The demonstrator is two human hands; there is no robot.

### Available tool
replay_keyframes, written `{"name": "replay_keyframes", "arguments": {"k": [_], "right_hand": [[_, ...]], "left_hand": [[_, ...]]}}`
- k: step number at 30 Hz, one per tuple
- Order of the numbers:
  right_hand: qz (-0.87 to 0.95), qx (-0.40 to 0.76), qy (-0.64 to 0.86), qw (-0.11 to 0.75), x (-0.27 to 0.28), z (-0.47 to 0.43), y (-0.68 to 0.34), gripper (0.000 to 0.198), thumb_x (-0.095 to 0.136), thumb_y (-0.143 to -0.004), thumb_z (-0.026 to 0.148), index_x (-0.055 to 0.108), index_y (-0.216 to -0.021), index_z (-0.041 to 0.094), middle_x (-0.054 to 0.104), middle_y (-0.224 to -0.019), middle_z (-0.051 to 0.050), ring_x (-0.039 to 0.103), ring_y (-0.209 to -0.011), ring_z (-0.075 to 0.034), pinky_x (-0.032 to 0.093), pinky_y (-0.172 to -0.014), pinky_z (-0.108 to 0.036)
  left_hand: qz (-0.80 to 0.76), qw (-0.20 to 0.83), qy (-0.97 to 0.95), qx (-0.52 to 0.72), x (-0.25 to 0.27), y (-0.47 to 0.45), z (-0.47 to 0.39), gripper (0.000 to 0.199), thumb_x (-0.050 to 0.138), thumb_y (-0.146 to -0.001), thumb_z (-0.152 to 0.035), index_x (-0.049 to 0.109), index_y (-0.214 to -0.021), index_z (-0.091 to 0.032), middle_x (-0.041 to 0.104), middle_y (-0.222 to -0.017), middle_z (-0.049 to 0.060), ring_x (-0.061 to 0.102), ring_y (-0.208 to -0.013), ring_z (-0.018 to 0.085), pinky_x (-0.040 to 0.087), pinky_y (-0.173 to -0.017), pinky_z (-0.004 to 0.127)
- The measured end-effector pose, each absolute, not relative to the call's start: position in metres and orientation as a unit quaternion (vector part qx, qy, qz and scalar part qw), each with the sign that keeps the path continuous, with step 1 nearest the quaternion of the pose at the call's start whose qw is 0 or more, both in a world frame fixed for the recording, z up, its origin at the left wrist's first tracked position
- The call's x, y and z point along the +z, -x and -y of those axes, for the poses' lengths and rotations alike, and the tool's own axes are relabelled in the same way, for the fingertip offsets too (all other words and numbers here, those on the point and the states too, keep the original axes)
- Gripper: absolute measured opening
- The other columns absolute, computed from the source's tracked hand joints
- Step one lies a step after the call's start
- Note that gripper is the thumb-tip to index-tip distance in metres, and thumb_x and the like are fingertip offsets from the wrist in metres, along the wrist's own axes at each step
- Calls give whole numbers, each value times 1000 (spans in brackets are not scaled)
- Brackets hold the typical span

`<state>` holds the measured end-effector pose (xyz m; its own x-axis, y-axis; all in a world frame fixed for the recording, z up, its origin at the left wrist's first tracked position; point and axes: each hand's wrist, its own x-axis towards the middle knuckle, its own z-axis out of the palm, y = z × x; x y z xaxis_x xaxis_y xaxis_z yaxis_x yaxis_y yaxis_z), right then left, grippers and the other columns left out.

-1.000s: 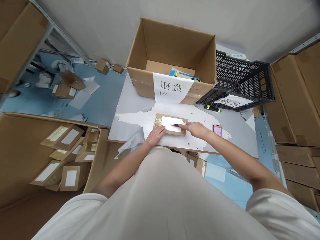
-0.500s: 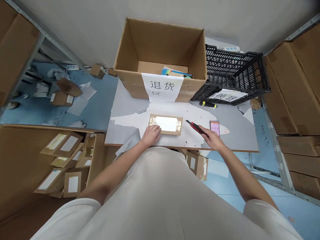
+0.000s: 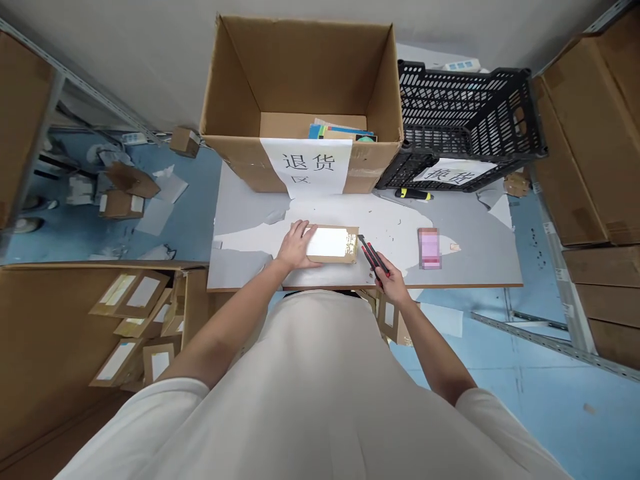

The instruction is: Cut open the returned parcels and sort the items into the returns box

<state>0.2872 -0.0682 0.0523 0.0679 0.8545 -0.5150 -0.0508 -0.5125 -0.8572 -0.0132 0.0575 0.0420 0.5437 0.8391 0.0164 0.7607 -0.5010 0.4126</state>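
A small taped cardboard box (image 3: 333,244) with a white label lies flat on the table. My left hand (image 3: 297,248) grips its left end, thumb on the near side and fingers over the far edge. In my right hand (image 3: 393,280) is a black and red utility knife (image 3: 374,256), its tip close to the box's right end. Whether the tip touches the box, I cannot tell.
Behind stands a large open carton (image 3: 235,157) with flat colourful items inside, beside a black plastic crate (image 3: 500,113). A phone (image 3: 429,249) and a yellow-black knife (image 3: 414,194) lie on the table (image 3: 480,267). At left, a big carton (image 3: 195,300) holds several parcels.
My right hand has brought the utility knife leftward to the box's right end. My left hand has shifted from the near edge to around the left end of the box.
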Motion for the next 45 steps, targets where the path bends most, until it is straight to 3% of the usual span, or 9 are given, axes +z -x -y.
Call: {"name": "replay_keyframes", "arguments": {"k": [6, 15, 22, 45], "right_hand": [[363, 628, 609, 323, 50, 84, -301, 74, 62, -77, 52, 40, -142, 24, 61, -78, -1, 40, -44, -7, 32, -35, -21], [306, 634, 636, 315, 54, 115, -295, 75, 65, -74, 52, 44, -140, 24, 49, -57, 5, 38, -41, -9, 32, -33, -22], [302, 564, 666, 385, 58, 89, -302, 76, 63, -75, 53, 40, -142, 25, 66, -89, -4, 44, -42, -6, 33, -34, -22], [353, 627, 613, 326, 63, 72, -300, 72, 63, -80, 49, 37, -144, 27, 62, -87, -3, 40, -43, -5, 30, -33, -20]], "left_hand": [[-454, 185, -861, 137, 35, 15, -60, 114, 75, -47, -66, 37, -140, -12, 36, -138, 22, 29, -131, 44, 27, -108, 56], [-459, 201, -856, 122, 37, 15, -61, 113, 77, -47, -63, 36, -140, -15, 34, -140, 21, 27, -133, 43, 30, -107, 56], [-452, 201, -859, 131, 36, 17, -60, 115, 77, -45, -65, 37, -140, -14, 35, -140, 21, 27, -133, 43, 25, -110, 55], [-455, 213, -855, 130, 39, 15, -59, 110, 77, -47, -62, 37, -140, -17, 36, -137, 20, 28, -131, 42, 33, -104, 56]]}}
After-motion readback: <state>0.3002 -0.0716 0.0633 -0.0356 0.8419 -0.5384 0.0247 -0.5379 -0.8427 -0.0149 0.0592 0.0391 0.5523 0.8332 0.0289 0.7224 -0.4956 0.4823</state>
